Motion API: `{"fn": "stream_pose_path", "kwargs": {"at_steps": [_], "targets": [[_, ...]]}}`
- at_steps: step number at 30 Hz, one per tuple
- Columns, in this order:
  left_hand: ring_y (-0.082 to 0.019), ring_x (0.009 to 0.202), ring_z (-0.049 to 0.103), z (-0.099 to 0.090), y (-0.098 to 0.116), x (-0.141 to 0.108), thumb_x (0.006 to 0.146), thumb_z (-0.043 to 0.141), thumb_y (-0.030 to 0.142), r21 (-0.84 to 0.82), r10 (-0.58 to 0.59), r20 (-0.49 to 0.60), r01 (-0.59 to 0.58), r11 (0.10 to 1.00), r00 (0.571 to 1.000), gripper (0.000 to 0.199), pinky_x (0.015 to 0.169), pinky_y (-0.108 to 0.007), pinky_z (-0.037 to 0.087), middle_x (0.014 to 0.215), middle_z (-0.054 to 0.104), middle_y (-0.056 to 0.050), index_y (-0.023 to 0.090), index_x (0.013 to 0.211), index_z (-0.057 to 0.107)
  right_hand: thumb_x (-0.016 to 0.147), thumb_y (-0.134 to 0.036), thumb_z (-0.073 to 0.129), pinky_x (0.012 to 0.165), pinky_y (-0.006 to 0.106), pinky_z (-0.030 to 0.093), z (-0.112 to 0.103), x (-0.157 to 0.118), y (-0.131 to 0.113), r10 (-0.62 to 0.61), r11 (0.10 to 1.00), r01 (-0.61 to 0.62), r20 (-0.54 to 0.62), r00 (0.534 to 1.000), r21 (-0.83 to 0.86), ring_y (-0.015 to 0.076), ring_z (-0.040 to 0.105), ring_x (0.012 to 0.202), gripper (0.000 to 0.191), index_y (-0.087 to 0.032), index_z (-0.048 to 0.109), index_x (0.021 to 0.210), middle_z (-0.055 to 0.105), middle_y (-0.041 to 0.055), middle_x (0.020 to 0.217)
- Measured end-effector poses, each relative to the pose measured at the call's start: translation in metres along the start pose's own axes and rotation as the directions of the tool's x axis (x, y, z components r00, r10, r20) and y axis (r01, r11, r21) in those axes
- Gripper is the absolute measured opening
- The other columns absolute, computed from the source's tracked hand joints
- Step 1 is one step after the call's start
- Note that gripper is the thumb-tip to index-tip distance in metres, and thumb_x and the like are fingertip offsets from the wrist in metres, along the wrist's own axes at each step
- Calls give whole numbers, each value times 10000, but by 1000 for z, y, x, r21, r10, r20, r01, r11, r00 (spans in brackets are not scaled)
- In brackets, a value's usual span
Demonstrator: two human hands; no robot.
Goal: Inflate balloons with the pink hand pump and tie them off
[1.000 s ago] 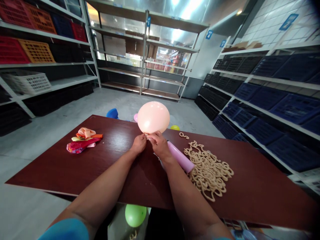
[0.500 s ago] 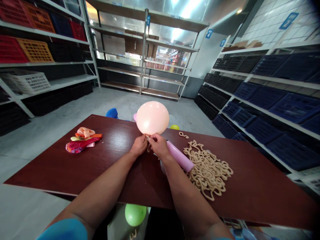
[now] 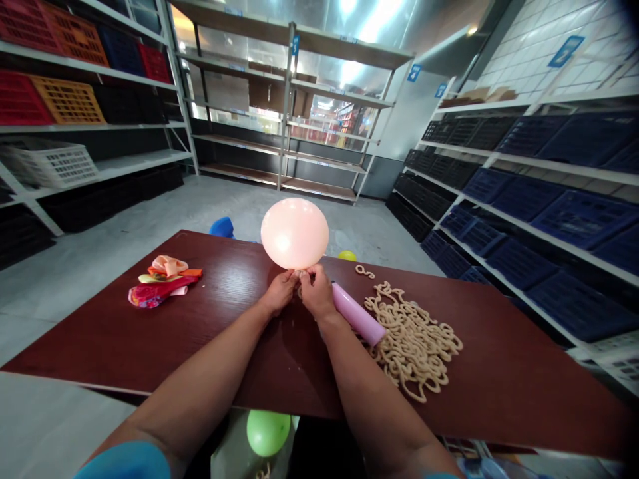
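An inflated peach balloon (image 3: 294, 233) stands over the middle of the table, its neck end down at my fingers. My left hand (image 3: 281, 291) is closed in a pinch at the balloon's neck. Right beside it, my right hand (image 3: 316, 290) pinches the same spot, thumb against fingers. The neck itself is mostly covered by the fingertips. Just right of my right hand lies a pink cylinder (image 3: 358, 314), perhaps a pump. It rests against a heap of tan cord (image 3: 409, 339), and a short loose piece of cord (image 3: 365, 271) lies behind the heap.
Several uninflated balloons (image 3: 164, 279) lie on the left of the dark red table (image 3: 200, 346). A green balloon (image 3: 268, 432) is below the front edge; a yellow balloon (image 3: 347, 255) and a blue object (image 3: 221, 227) show beyond the far edge. Crate shelves (image 3: 499, 173) stand around.
The balloon has shifted slightly left and tilted more upright over my hands. Both hands have drawn closer together at its neck, and the right hand has turned a little.
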State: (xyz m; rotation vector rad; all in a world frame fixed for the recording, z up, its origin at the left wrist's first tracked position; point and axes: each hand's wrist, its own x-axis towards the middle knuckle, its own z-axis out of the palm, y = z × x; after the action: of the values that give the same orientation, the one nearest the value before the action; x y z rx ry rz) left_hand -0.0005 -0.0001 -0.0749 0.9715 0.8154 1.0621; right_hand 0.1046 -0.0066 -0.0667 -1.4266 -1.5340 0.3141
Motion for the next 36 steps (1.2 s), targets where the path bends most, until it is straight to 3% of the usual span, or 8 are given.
{"fn": "stream_pose_path", "kwargs": {"at_steps": [3,8,11,15,23,29,36], "targets": [[-30,354,275,-3,-3,3,727,595,505,22,22,21,-22,1000,1000,370,348,-170,201,498,338,84,161,814,490,760,-323,505,675,292,427,0,0,0,-21,1000,21,-35,999,-3,173,538,703,125,-203,482,734,587,38,740],[-35,357,324,-8,-8,9,744,591,456,62,33,-111,-26,998,993,312,357,-168,224,497,411,68,163,779,491,767,-368,531,653,273,439,-1,-2,0,-56,995,57,-19,998,82,152,558,666,183,-192,562,810,628,28,770],[-43,357,346,-9,-8,10,759,569,458,52,37,-137,-30,998,990,301,359,-174,232,499,438,60,167,783,493,805,-396,493,600,257,446,0,-2,2,19,972,-32,56,998,233,134,556,578,227,-197,582,868,612,-8,658],[-53,376,382,-10,-7,9,755,565,482,41,56,-53,-54,998,997,329,369,-181,269,537,504,35,160,795,508,770,-424,545,507,231,435,5,0,6,149,870,-201,150,978,450,111,528,500,257,-189,595,861,599,-24,623],[-92,466,500,-12,-11,12,716,617,478,0,57,-86,-57,998,995,391,468,-211,396,565,552,6,124,878,578,644,-448,672,461,225,412,5,-1,2,232,753,-329,238,943,570,118,524,533,333,-180,619,835,609,-11,642],[-79,413,463,-12,-7,10,710,634,461,12,17,-87,-16,1000,996,366,416,-200,345,534,542,13,129,863,605,623,-413,689,440,212,392,4,0,1,253,702,-387,297,921,599,94,481,479,290,-179,601,770,589,-28,598],[-29,329,304,-10,4,4,651,703,408,-87,-62,-93,54,995,994,302,331,-180,162,469,448,46,140,709,576,665,-378,658,494,212,405,0,1,0,211,723,-320,245,946,612,100,509,535,223,-176,581,724,588,-24,611]]}}
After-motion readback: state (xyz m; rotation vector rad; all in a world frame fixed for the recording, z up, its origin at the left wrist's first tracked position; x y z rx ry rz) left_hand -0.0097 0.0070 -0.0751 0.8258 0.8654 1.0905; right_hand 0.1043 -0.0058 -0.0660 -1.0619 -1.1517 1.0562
